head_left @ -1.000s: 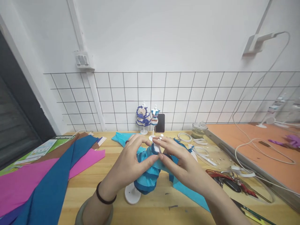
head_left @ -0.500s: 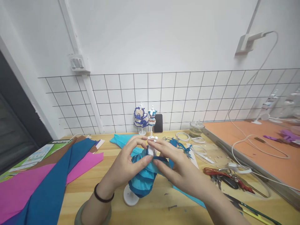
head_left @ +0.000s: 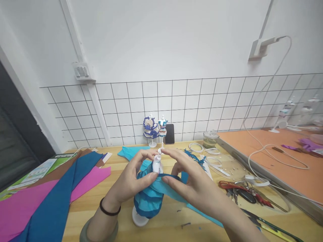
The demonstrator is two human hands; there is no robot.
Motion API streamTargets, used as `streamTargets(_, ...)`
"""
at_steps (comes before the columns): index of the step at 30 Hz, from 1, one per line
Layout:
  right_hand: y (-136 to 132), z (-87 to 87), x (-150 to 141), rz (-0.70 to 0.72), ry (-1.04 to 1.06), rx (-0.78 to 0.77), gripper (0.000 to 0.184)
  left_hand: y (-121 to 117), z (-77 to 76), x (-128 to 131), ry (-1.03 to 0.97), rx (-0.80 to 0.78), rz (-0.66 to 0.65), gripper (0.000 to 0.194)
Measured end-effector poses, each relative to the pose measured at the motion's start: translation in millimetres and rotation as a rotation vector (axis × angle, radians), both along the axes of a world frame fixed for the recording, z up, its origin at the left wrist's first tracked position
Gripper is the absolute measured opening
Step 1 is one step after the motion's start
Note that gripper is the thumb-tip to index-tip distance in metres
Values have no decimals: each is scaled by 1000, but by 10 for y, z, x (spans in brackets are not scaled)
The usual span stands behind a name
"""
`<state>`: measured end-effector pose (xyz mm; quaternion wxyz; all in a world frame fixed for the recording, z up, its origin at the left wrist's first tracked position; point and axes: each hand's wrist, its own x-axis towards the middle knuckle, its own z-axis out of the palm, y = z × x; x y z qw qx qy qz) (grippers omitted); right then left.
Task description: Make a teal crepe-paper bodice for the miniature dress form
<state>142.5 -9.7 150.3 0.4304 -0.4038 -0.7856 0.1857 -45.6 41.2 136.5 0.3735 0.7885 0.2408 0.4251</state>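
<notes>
A small white dress form [head_left: 156,164] stands tilted in front of me on a round white base [head_left: 139,220], wearing a tiered blue crepe paper skirt [head_left: 148,203]. My left hand [head_left: 128,178] is closed round its left side, with the thumb pressed at the waist and the fingers near the neck. In my right hand [head_left: 193,179] a light blue paper strip [head_left: 174,193] with a dark blue edge is pinched between thumb and curled fingers. That strip runs from the waist off to the right. The right index finger reaches to the form's top.
Two dressed miniature forms [head_left: 150,131] and a phone [head_left: 170,133] stand by the wall. Coloured paper sheets [head_left: 88,181] lie at left. Rightward are a glass jar [head_left: 210,139], tape rolls [head_left: 195,147], keys [head_left: 244,193], scissors [head_left: 270,225] and an orange board [head_left: 252,148].
The dress form and both hands have shifted slightly left and down in view, and the form stands more upright. More of its white torso and the strip at the waist now shows.
</notes>
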Motion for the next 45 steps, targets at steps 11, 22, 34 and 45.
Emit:
streamTargets(11, 0, -7, -53, -15, -31, -146, 14, 28, -11, -54, 80, 66, 3, 41)
streamTargets(22, -26, 29, -71, 56, -41, 65, 14, 35, -6, -66, 108, 152, -3, 37)
streamTargets(34, -3, 24, -50, 47, -50, 17, 9, 16, 10, -87, 146, 187, -4, 44)
streamTargets(45, -26, 22, -48, 22, -65, 7, 9, -30, 36, -65, 195, 232, 53, 50)
